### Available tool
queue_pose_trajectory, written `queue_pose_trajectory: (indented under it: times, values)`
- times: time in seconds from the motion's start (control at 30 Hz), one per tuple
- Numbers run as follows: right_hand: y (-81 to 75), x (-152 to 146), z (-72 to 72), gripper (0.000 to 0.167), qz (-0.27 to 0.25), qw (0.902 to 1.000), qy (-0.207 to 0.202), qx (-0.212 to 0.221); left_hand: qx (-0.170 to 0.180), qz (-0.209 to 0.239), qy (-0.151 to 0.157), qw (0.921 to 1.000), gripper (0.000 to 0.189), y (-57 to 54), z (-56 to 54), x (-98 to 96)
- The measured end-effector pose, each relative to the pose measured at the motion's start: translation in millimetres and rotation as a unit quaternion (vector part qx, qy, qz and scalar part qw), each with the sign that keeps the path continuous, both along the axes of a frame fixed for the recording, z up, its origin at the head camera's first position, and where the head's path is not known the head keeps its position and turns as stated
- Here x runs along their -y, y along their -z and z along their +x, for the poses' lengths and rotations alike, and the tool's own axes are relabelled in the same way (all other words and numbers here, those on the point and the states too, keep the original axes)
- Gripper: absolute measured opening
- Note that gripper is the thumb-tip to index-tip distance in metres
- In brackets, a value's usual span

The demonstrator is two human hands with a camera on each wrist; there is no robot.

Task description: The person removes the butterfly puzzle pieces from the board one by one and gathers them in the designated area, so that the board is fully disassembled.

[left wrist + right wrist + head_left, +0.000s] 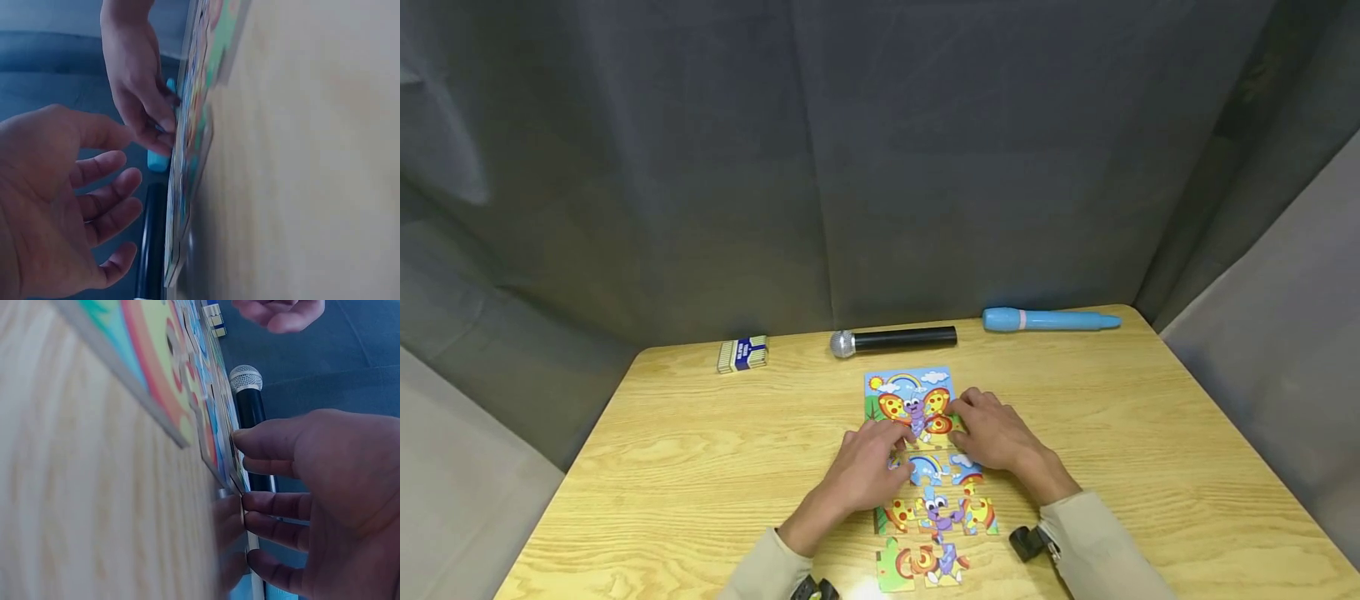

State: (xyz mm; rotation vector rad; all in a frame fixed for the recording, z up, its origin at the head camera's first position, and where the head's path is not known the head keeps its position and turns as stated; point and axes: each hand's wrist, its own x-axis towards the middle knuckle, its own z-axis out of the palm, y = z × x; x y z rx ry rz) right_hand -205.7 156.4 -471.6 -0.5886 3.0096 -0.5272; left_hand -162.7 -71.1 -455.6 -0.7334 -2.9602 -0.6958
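Observation:
A square picture card (906, 382) with a butterfly, sun and rainbow lies flat mid-table. Below it are rows of butterfly puzzle pieces (942, 508), some apart from one another. My left hand (865, 468) is over the card's lower edge and the upper left pieces; in the left wrist view its fingers (112, 187) are loosely bent, with nothing between them. My right hand (1000, 435) is at the card's right side. In the right wrist view the thumb (269, 439) and fingertips are spread along the card's edge, seeming to touch it.
A black microphone (904, 337) with a silver head lies behind the card. To its right is a blue microphone-shaped stick (1060, 321), and to its left a small bundle of pale sticks (742, 355) in a blue band. Dark cloth (820, 167) hangs behind the wooden table (685, 467).

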Motion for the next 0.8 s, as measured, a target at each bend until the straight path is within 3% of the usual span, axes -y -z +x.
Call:
queue_pose_trajectory:
  times: [0.3, 0.6, 0.8]
  values:
    - [-2.2, -3.6, -0.7, 0.043, -0.005, 0.9999, -0.007, 0.012, 0.030, 0.010, -0.027, 0.9991, 0.024, 4.7, -23.8, -2.9]
    - [-1.8, -8.8, -2.3, 0.045, -0.004, 0.9999, 0.012, 0.006, 0.044, -0.001, -0.029, 0.9986, 0.021, 7.6, -35.2, -10.4]
    - [0.1, -9.8, -3.0, 0.045, -0.001, 0.9997, 0.016, 0.016, 0.041, -0.028, -0.031, 0.9983, 0.033, 10.3, -41.8, -15.9]
